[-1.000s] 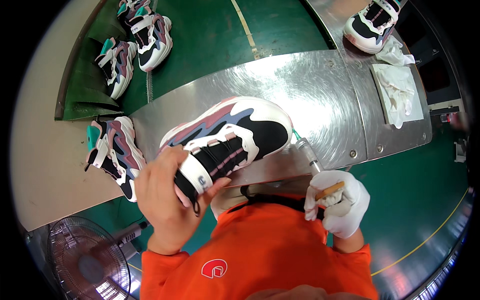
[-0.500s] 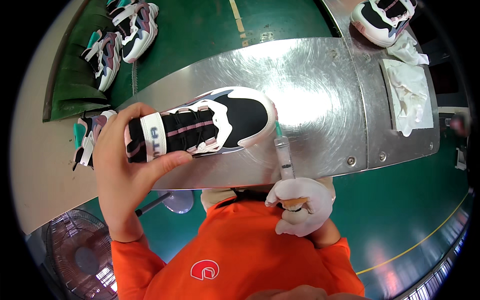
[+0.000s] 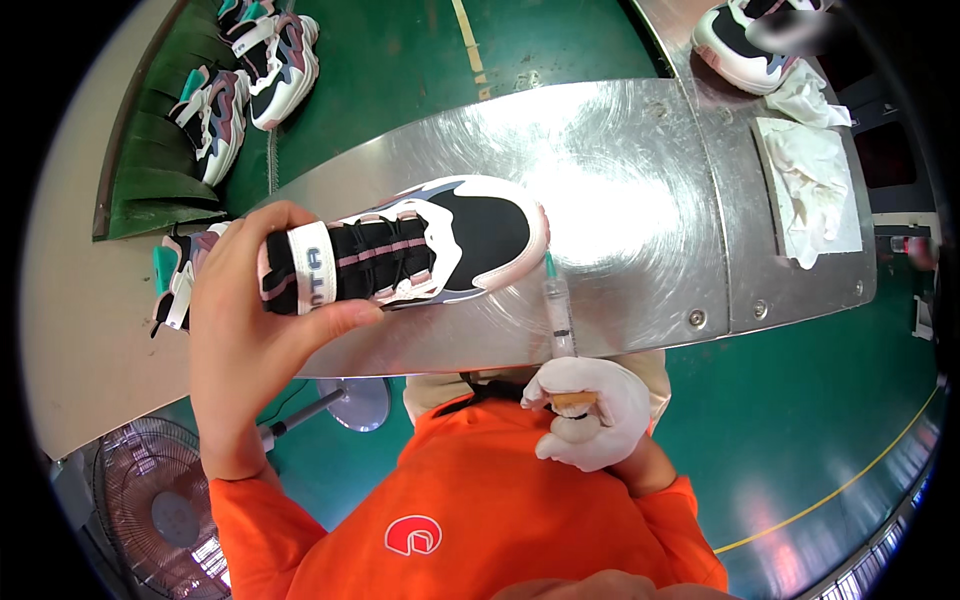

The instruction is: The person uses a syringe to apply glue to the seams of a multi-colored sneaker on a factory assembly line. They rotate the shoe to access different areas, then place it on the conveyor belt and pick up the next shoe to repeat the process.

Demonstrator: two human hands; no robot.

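A black, white and pink sneaker is held sole down, its toe pointing right, over the metal work surface. My bare left hand is wrapped around its heel and collar, with the thumb along the near side. In my white-gloved right hand is a clear syringe with a green tip, pointing away from me. That tip meets or nearly meets the edge of the sole at the toe; whether they touch I cannot tell. A small orange-brown piece shows between the gloved fingers, its kind unclear.
The metal plate borders a green belt. Several similar sneakers are at the left, and another sneaker is at the far right, partly behind a blur. Crumpled white cloth lies on the right. A fan stands lower left.
My right hand and the syringe have shifted slightly left, the tip staying by the toe. My left hand keeps its hold on the sneaker. A blur now covers part of the far-right sneaker.
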